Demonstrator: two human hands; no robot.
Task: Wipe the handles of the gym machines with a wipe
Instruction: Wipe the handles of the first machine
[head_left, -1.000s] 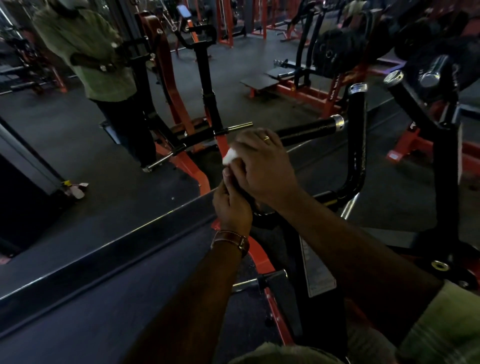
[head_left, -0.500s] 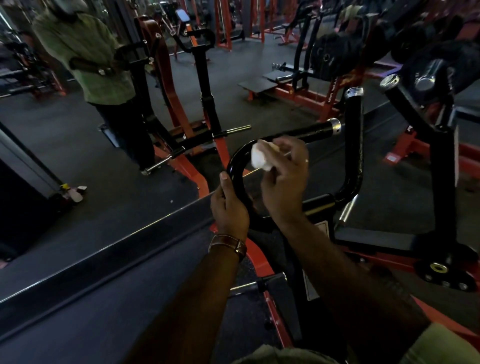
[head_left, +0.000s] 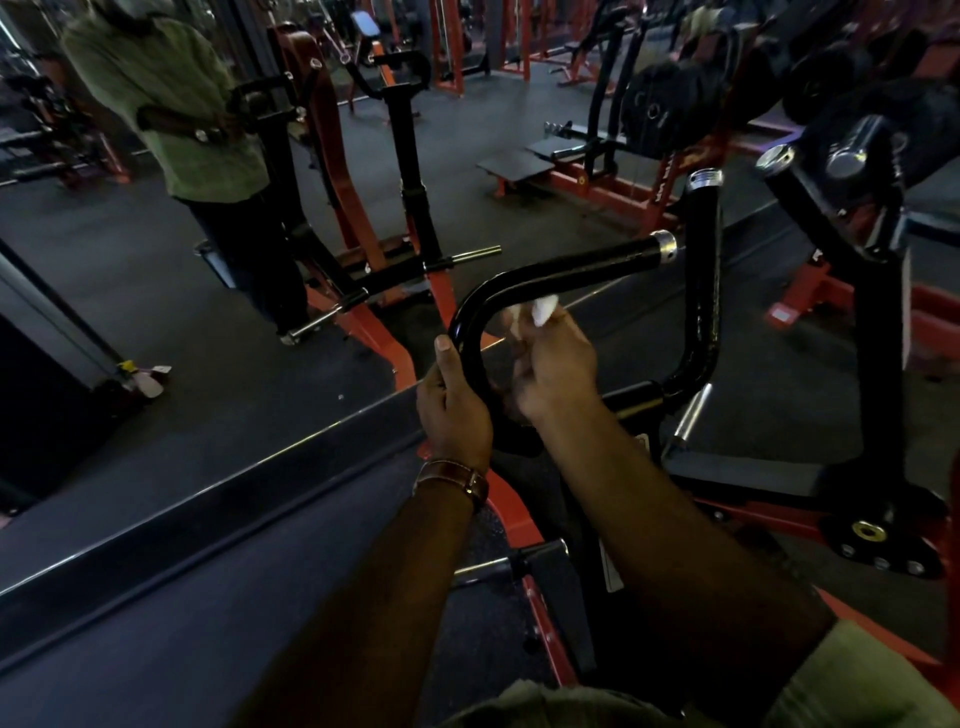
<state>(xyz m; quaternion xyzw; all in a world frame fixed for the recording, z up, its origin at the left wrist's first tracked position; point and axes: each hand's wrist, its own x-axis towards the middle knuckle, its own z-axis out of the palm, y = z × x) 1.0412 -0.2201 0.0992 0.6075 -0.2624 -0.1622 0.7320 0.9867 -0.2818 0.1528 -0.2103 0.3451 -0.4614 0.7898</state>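
A black curved handle (head_left: 566, 269) with a chrome end cap rises from the machine in front of me and bends to the right. My left hand (head_left: 453, 405) grips the lower bend of this handle, thumb pointing up along it. My right hand (head_left: 553, 371) holds a small white wipe (head_left: 543, 310) at its fingertips, just under the bar and slightly apart from it. A second black handle (head_left: 702, 270) stands upright to the right, also chrome-capped.
A mirror wall runs along the left; in it a person in a green shirt (head_left: 171, 98) stands by an orange-and-black machine (head_left: 410, 218). A black arm with chrome pegs (head_left: 841, 218) stands at the right. Orange benches and weight plates (head_left: 654, 111) fill the far floor.
My right hand came off the handle's bend where it covered the bar, slid right with the wipe, then dropped just below the bar. My left hand kept its grip.
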